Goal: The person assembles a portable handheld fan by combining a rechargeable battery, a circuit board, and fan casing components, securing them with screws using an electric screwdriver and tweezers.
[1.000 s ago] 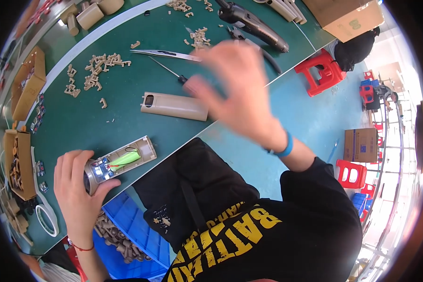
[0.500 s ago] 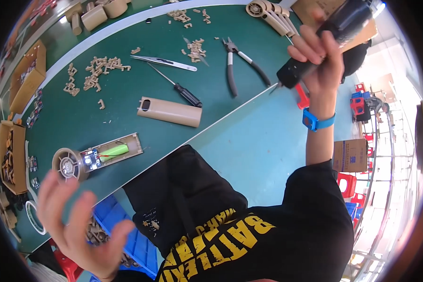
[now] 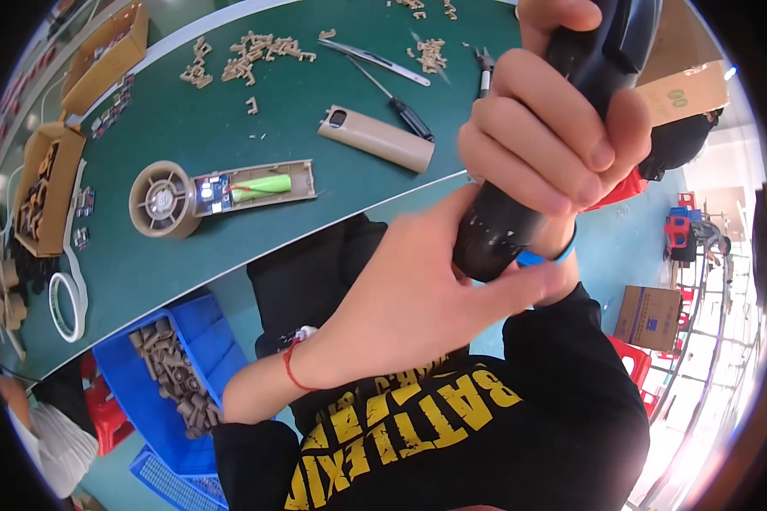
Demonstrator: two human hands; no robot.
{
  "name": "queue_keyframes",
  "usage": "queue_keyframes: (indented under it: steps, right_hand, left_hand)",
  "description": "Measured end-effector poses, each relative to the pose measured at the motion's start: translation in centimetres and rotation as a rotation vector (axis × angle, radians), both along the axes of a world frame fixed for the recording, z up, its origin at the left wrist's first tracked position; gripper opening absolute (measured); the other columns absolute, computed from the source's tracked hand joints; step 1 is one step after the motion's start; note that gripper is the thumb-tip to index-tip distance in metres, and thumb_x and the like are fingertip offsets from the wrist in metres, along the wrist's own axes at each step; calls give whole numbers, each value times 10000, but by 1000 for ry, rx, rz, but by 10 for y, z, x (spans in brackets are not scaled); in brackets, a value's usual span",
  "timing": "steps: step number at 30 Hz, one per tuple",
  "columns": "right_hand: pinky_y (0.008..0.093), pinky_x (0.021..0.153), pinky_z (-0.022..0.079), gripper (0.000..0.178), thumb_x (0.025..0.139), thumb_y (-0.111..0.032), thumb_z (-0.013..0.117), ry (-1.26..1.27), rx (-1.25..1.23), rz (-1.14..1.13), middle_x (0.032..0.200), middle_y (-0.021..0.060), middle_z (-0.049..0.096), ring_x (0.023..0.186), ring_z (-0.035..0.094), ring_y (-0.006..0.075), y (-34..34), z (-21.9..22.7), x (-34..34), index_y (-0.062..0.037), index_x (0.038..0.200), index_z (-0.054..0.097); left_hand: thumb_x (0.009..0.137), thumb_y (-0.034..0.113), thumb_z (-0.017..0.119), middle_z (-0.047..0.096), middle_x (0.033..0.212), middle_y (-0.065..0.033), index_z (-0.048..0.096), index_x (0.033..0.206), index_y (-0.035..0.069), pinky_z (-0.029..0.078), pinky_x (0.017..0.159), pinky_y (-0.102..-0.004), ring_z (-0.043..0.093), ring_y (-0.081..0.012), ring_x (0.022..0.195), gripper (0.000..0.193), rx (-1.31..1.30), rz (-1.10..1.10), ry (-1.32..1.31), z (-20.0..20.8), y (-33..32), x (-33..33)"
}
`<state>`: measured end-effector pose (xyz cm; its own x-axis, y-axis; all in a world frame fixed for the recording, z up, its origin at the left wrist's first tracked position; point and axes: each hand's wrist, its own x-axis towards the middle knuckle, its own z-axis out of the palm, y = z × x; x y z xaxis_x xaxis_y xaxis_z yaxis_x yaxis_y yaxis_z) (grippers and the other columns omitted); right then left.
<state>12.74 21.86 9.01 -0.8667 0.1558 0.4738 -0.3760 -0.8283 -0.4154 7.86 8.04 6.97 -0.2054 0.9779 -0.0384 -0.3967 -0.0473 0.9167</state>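
Observation:
A black electric screwdriver (image 3: 503, 220) slants across the upper right, close to me. My right hand (image 3: 554, 132) is wrapped around its body. At its lower end my left hand (image 3: 409, 289) closes on the driver, the thumb passing under the tip; its other fingers are hidden behind. On the green table lies a tan handheld fan (image 3: 160, 200) with its handle opened, showing a lit circuit board (image 3: 213, 195) and a green battery (image 3: 262, 187). Its loose tan handle cover (image 3: 377, 140) lies to the right, beside a black screwdriver (image 3: 411, 117) and silver tweezers (image 3: 383, 61).
Small tan plastic parts (image 3: 260, 53) and pliers (image 3: 485, 68) lie farther back. Cardboard boxes (image 3: 49, 200) and a tape roll (image 3: 65, 307) line the left side. Below the table edge stands a blue crate (image 3: 128, 375) of brownish cylinders. Another person's sleeve (image 3: 60, 451) shows lower left.
My left hand has moved from beside the fan, fingers spread, rightward to the driver's lower end. My right hand has brought the driver closer and turned it. The view has shifted too.

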Motion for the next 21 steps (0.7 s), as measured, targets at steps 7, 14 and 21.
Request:
queue_keyframes:
  steps: [7, 14, 21]
  right_hand:
    - [261, 474, 398, 332, 938, -231, 534, -52, -58, 18, 638, 1, 478, 486, 447, 103, 12, -5, -5, -131, 1242, 442]
    - [259, 473, 397, 309, 929, -210, 532, -98, -104, 17, 638, 1, 477, 489, 448, 103, 8, -19, -13, -128, 1216, 449]
    - [257, 473, 396, 287, 920, -190, 531, -135, -125, 13, 638, 1, 477, 491, 450, 104, 10, -23, -9, -126, 1189, 456]
  left_hand:
    - [808, 182, 750, 552, 628, 43, 616, 712, 29, 355, 521, -211, 470, -22, 581, 225, -91, 19, 74, -13, 1, 7]
    - [827, 159, 694, 524, 540, 42, 601, 683, 55, 296, 424, -200, 433, -18, 441, 201, -87, -171, -176, -9, -1, 4]
    - [813, 152, 690, 528, 554, 43, 588, 656, 44, 290, 459, -209, 431, -4, 495, 217, -144, 31, -110, -14, -2, 16]
